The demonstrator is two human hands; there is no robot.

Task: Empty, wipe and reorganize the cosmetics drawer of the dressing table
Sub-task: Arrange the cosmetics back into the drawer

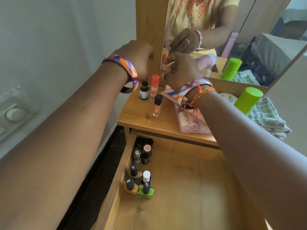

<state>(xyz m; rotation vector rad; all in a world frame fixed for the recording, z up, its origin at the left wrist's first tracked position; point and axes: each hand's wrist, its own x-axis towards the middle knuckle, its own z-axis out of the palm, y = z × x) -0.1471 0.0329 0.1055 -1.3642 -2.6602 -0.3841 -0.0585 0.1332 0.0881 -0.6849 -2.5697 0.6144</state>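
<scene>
**A:** Start at the left. What is there?

**B:** A white wall switch plate with a round dial. Then the left hand, with a purple, orange and white bangle on its wrist, raised in front of the wooden mirror frame. Its fingers curl away from the camera; I cannot tell whether they hold anything.

**A:** And below it?

**B:** On the light wooden dressing table top stand a small dark bottle with a black cap, a tall clear tube with an orange cap just beside it, and nearer the camera a clear tube of orange liquid with a black cap.

**A:** The drawer?

**B:** The open wooden drawer is pulled out below the top. In its left back corner stand dark tubes; nearer along the left wall is a cluster of nail polish bottles, one bright green, one with a white cap.

**A:** The right hand?

**B:** The right hand is up by the mirror, fingers curled close together. It may pinch something small and pale; blur hides it.

**A:** Further right?

**B:** A flat pink plastic packet under the wrist, a round white-lidded jar, a lime green cylinder and a folded green-and-white checked cloth.
</scene>
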